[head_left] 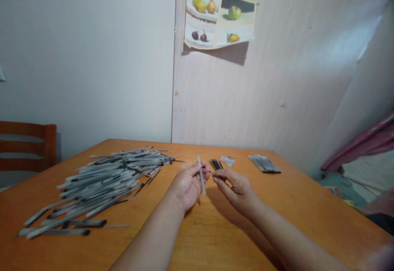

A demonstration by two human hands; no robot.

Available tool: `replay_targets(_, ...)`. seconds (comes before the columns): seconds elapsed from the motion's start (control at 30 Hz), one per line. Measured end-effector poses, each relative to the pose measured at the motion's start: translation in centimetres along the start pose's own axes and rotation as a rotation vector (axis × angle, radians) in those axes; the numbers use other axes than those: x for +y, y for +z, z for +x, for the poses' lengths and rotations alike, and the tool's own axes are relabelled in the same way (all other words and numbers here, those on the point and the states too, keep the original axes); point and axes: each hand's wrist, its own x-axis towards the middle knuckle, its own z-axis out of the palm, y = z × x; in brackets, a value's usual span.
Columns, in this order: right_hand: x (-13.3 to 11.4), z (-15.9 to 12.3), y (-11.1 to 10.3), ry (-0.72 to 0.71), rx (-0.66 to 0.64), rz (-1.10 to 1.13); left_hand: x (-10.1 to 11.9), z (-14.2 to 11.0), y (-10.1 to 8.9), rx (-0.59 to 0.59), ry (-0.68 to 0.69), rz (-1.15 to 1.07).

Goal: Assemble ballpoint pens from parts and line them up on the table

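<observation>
Head view: a heap of pens (106, 180) lies near the left edge of the desk (191, 248), bare wood separating it from the left hand (188, 187), whose fingers grip a slim, whitish, translucent tube (202, 177), tilted above the wood. Just beside, the right hand (241, 189) has fingers pinched together; whether on anything, I cannot tell. Bare wood stretches to the right edge.

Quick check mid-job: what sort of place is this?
Probably a room in a home: a slatted wooden chair beside a wooden table, fruit pictures on the wall, and pinkish fabric at right.
</observation>
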Motion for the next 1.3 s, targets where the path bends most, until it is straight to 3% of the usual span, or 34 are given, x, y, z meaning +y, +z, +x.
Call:
replay_targets(0.13, -0.1, 0.2, -0.4, 0.103, 0.243, 0.097, -0.3, -0.2, -0.1, -0.090, 0.022, 0.097)
replay_targets(0.3, 0.2, 1.1, -2.5, 0.322, 0.518, 0.416, -0.8, -0.5, -0.2, -0.134, 0.030, 0.340)
replay_targets(0.5, 1.3, 1.8, -5.1, 0.368, 0.673, 0.648, -1.9, -0.2, -0.5, -0.150, 0.047, 0.634)
replay_targets(1.0, 1.7, 1.8, -4.9, 0.404, 0.626, 0.690, -3.0, -0.2, -0.8, -0.215, 0.056, 0.867)
replay_targets(1.3, 1.4, 1.8, -4.6, 0.429, 0.583, 0.666, -2.9, -0.5, -0.7, -0.222, 0.019, 0.872)
